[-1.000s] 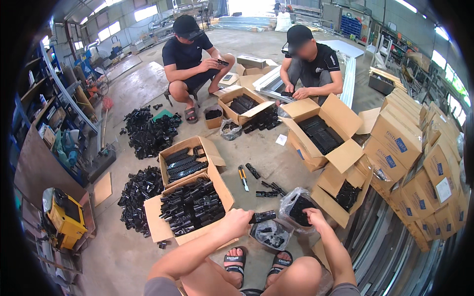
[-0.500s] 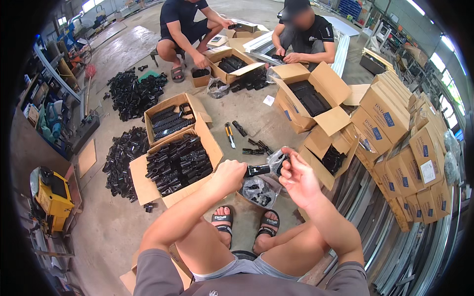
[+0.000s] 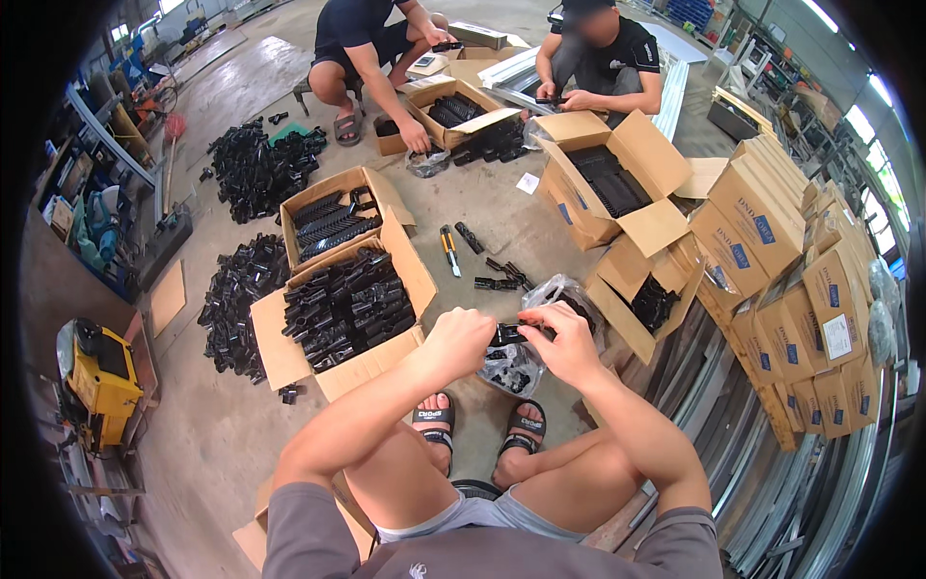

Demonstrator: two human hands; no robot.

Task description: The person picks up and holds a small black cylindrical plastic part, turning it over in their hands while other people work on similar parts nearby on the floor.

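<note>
A short black tube-shaped part [image 3: 507, 334] is held level between my two hands. My left hand [image 3: 463, 340] is closed round its left end. The fingers of my right hand [image 3: 561, 340] pinch the other end; whether a smaller piece is between them is hidden. Just below is a box lined with a clear bag of small parts [image 3: 511, 371]. Behind my right hand lies another clear plastic bag [image 3: 564, 289] with dark contents. To the left of my hands stands an open carton of black parts [image 3: 352, 314], stacked in rows.
A yellow-and-black utility knife [image 3: 449, 251] and several loose black parts [image 3: 496, 284] lie on the floor ahead. Black parts are heaped at left [image 3: 241, 307]. Open cartons [image 3: 637, 227] and stacked boxes [image 3: 762, 232] stand at right. Two co-workers [image 3: 617, 68] crouch at the far side.
My right hand has come down and left from beside the plastic bag onto the black part's right end. My left hand keeps its hold. The far-left co-worker's lower hand has moved right.
</note>
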